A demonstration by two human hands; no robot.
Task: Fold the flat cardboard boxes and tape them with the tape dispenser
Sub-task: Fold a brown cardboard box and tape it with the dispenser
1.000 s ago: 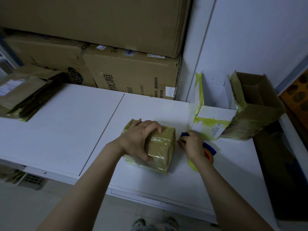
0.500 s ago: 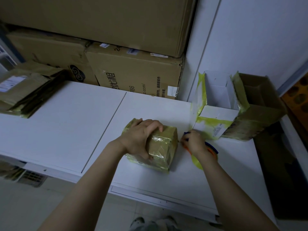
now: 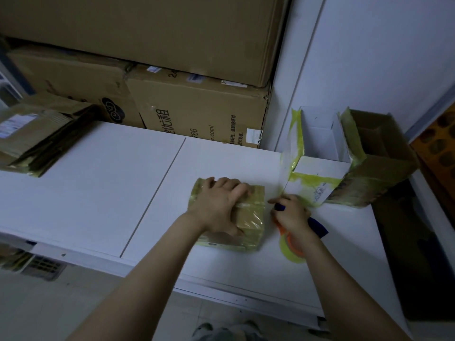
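Cardboard box (image 3: 248, 217), small and wrapped in glossy yellowish tape, sits on the white table (image 3: 98, 193) just below the middle of the frame. The left hand (image 3: 219, 207) lies over its top, fingers curled across the far edge and thumb down the near side, gripping it. Just to its right, the right hand (image 3: 291, 215) is wrapped around the tape dispenser (image 3: 318, 227), which has a blue and orange body and a yellow-green roll of tape at its near end. The forefinger points toward the box's side; I cannot tell whether the dispenser touches the box.

Behind the right hand, at centre right, stands an open white box (image 3: 320, 168) smeared with yellow tape. An open brown box (image 3: 379, 163) lies tipped on its side against it. At the upper left edge, a stack of flat cardboard (image 3: 37, 141) rests on the table. Large brown cartons (image 3: 197, 112) are piled along the back.
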